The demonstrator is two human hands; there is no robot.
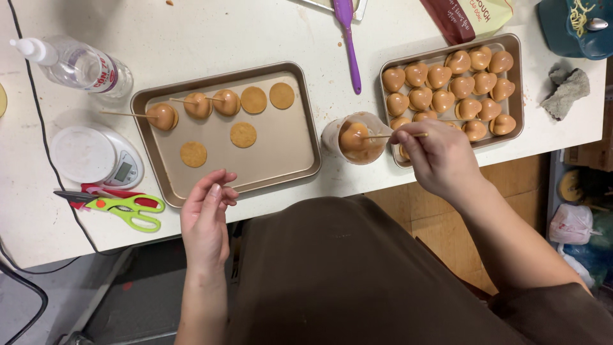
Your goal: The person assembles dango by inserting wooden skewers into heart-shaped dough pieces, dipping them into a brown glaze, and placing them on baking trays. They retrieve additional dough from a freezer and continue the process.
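Purple spatula (348,45), green-and-red scissors (118,206), caramel-brown hearts (447,86).

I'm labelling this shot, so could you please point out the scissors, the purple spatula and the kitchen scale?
Scissors (128,207): head view, on the green handle.
Purple spatula (350,48): head view, on its handle.
Kitchen scale (83,153): head view, on the round white platform.

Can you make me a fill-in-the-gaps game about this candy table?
1. The right hand holds a thin wooden ____.
2. The piece on that stick sits in a clear ____ of caramel-coloured coating.
3. The scissors near the left hand have green and ____ handles.
4. The spatula between the two trays is ____.

Missing words: stick; cup; red; purple
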